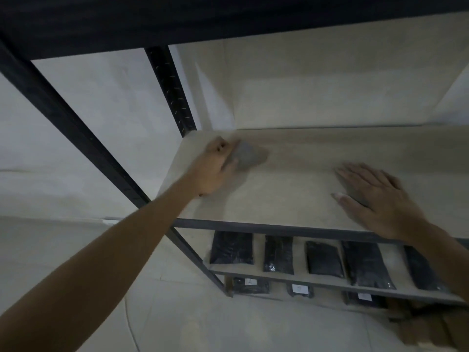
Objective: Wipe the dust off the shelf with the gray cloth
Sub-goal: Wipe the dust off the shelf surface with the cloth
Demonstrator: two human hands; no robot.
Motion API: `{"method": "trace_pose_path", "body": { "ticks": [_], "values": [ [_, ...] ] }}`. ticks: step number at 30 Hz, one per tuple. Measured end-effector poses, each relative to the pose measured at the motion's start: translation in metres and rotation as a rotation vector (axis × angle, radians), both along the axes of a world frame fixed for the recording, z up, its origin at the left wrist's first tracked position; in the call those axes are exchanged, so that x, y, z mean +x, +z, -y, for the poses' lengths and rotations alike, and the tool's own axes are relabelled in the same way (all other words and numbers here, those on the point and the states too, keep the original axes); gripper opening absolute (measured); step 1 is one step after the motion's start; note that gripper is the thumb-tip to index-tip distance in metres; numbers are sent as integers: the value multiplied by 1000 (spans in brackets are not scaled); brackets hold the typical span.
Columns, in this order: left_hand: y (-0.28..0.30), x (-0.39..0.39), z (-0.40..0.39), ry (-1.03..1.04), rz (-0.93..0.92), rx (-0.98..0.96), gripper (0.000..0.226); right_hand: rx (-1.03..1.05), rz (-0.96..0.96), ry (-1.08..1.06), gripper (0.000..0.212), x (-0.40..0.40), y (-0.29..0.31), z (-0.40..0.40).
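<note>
A pale beige shelf board (pixel 291 189) sits in a black metal rack. My left hand (pixel 215 168) grips a small gray cloth (pixel 247 156) and presses it on the board near the back left corner. My right hand (pixel 378 196) lies flat on the board to the right, palm down, fingers spread and pointing left. A gray patch shows under its fingers; I cannot tell whether it is cloth or shadow.
Black uprights (pixel 170 87) stand at the left of the rack, and a dark shelf (pixel 228 19) hangs overhead. Lower shelves hold several black wrapped packets (pixel 322 257), some with white labels. Brown cardboard (pixel 431 329) lies on the floor at the lower right.
</note>
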State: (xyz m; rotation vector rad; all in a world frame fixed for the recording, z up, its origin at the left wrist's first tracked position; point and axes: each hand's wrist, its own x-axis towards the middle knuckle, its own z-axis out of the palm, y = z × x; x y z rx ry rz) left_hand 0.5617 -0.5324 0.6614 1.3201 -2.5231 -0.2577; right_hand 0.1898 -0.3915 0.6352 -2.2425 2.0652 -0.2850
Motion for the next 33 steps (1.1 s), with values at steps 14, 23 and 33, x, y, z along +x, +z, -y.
{"method": "trace_pose_path", "body": {
  "ticks": [14,23,33],
  "values": [
    [-20,-22,-94,-247,97,-103,54,23,-11,-8,74,3,4,-4],
    [24,7,-33,-21,-105,-14,45,43,-6,-16,75,6,8,-5],
    [-5,20,76,753,-119,-30,43,3,-17,4,76,-1,2,1]
  ]
}}
